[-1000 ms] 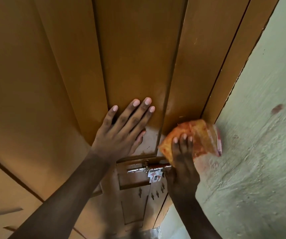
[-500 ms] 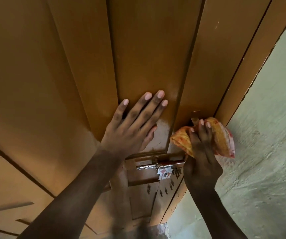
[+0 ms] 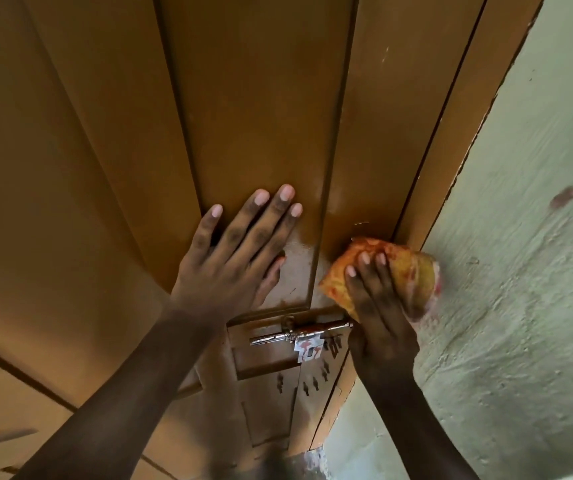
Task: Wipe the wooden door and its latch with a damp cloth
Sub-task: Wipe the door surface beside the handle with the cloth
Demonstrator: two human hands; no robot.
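A head-worn camera looks steeply up a brown wooden door, with 2 bare forearms reaching in from the bottom edge of the view. Nearest, low on the door, the metal latch lies with its long axis horizontal, its bolt pointing toward the door's right edge. A small torn sticker hangs just under it.

Above and to the left of the latch, the left hand rests flat against the centre panel, fingers spread and pointing up, gripping nothing. To the right, the right hand presses a bunched orange and red cloth against the door's right edge, where the wood meets the frame and the pale green wall; its fingers lie over the cloth and pin it to the surface. A damp sheen shows on the wood just above and left of the cloth.

The latch sits directly below and slightly left of the cloth, close to the right hand's wrist, so the right hand is the nearer one. Reaching it would likely take a short downward draw, then strokes along the bolt's length. Farther up, the tall panels run out of view.
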